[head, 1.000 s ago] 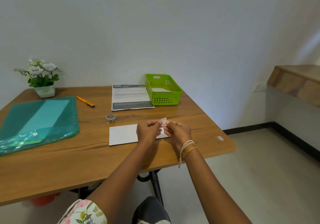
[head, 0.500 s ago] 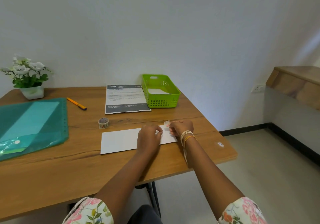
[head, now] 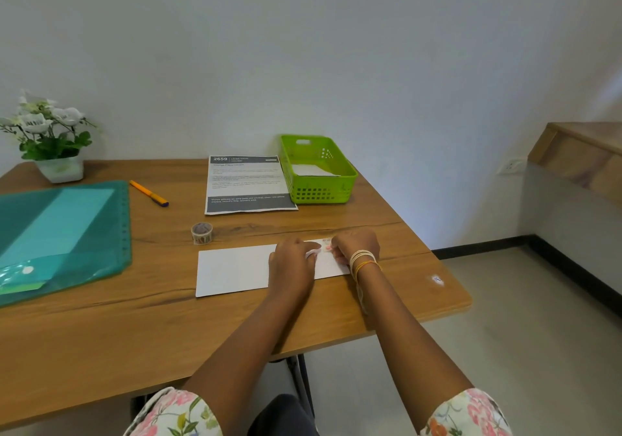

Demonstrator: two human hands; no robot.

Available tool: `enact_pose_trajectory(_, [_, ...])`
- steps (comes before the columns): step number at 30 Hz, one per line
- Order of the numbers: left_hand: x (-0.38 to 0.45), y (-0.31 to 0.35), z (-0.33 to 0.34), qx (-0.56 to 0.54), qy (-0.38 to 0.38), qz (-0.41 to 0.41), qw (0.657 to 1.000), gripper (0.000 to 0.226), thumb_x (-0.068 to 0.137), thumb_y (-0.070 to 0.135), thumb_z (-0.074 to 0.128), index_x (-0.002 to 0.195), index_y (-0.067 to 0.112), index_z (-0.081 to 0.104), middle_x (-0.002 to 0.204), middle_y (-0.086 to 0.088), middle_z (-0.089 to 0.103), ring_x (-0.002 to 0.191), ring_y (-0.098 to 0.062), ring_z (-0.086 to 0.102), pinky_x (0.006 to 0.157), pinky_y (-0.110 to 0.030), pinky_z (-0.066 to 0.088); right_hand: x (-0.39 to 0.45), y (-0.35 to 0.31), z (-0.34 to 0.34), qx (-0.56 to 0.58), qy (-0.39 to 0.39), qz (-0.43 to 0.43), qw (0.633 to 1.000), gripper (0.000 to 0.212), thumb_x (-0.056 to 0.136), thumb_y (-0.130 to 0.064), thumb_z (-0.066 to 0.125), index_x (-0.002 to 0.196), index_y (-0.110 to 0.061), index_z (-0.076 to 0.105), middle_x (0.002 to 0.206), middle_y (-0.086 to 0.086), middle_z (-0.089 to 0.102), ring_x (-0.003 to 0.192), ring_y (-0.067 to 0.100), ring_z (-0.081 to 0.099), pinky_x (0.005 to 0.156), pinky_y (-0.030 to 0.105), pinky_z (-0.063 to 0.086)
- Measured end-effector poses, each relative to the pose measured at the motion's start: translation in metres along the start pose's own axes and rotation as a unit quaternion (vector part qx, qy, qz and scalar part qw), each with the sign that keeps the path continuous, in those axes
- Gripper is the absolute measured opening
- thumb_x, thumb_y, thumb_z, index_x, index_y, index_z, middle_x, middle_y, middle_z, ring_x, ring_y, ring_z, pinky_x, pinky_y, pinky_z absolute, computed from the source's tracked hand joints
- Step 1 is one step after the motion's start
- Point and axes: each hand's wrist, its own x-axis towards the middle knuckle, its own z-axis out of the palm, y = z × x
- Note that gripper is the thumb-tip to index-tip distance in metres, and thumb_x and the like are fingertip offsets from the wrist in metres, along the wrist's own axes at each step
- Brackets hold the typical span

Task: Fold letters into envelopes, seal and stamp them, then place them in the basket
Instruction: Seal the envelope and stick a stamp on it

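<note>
A long white envelope (head: 235,270) lies flat on the wooden table (head: 101,328) in front of me. Both my hands are on its right end. My right hand (head: 353,243) pinches a small pink-and-white stamp (head: 325,244) down at the envelope's top right corner. My left hand (head: 291,267) rests on the envelope and pinches a small white paper scrap (head: 313,253) just left of the stamp. The green basket (head: 350,169) stands at the back right of the table with a white envelope (head: 313,170) inside.
A printed sheet (head: 249,183) lies left of the basket. A small tape roll (head: 202,233) stands behind the envelope. An orange pen (head: 149,193), a green plastic folder (head: 57,233) and a potted plant (head: 50,139) are on the left. A tiny sticker (head: 437,280) lies near the right edge.
My hands came down from just above the table onto the envelope's right end, bringing the stamp to its top right corner. The white scrap now shows in my left fingers.
</note>
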Motion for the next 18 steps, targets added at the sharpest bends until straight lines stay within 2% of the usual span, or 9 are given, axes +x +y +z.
enact_pose_trajectory(3, [0.007, 0.004, -0.001, 0.035, -0.021, 0.0, 0.999, 0.029, 0.097, 0.031, 0.053, 0.124, 0.033, 0.065, 0.122, -0.001, 0.062, 0.111, -0.019, 0.052, 0.086, -0.03, 0.039, 0.002, -0.002, 0.001, 0.002, -0.012, 0.002, 1.0, 0.016, 0.045, -0.022, 0.068, 0.052, -0.007, 0.071, 0.051, 0.006, 0.067, 0.062, 0.031, 0.07, 0.064, 0.04, 0.059])
enact_pose_trajectory(8, [0.019, 0.008, -0.004, 0.093, -0.06, -0.001, 0.994, 0.029, 0.098, 0.04, 0.05, 0.124, 0.04, 0.063, 0.118, -0.002, 0.06, 0.111, -0.021, 0.05, 0.083, -0.031, 0.039, 0.02, 0.006, 0.005, 0.004, -0.035, 0.01, 0.999, 0.012, 0.037, -0.018, 0.071, 0.049, -0.016, 0.072, 0.054, 0.01, 0.068, 0.063, 0.032, 0.069, 0.062, 0.043, 0.057])
enact_pose_trajectory(12, [0.019, 0.012, 0.0, 0.108, -0.061, -0.019, 0.992, 0.029, 0.095, 0.046, 0.053, 0.12, 0.039, 0.066, 0.122, -0.002, 0.057, 0.116, -0.021, 0.047, 0.089, -0.034, 0.038, 0.0, -0.006, -0.005, 0.003, -0.042, 0.007, 0.999, 0.004, 0.048, -0.014, 0.069, 0.044, -0.014, 0.071, 0.053, 0.009, 0.069, 0.066, 0.029, 0.072, 0.071, 0.045, 0.061])
enact_pose_trajectory(14, [0.02, 0.014, 0.001, 0.112, -0.058, -0.024, 0.992, 0.029, 0.094, 0.047, 0.055, 0.118, 0.038, 0.067, 0.122, -0.001, 0.057, 0.116, -0.021, 0.047, 0.087, -0.034, 0.036, -0.004, -0.01, -0.011, 0.011, -0.055, 0.016, 0.998, 0.017, 0.057, -0.008, 0.072, 0.042, -0.003, 0.067, 0.056, 0.012, 0.07, 0.058, 0.025, 0.069, 0.071, 0.045, 0.061])
enact_pose_trajectory(18, [0.019, 0.014, 0.001, 0.101, -0.042, -0.038, 0.993, 0.029, 0.092, 0.048, 0.056, 0.116, 0.036, 0.069, 0.119, 0.0, 0.058, 0.114, -0.02, 0.047, 0.083, -0.032, 0.033, -0.01, -0.014, -0.013, 0.022, -0.067, 0.016, 0.997, 0.015, 0.066, -0.002, 0.075, 0.053, -0.003, 0.067, 0.059, 0.014, 0.069, 0.053, 0.022, 0.064, 0.071, 0.042, 0.061])
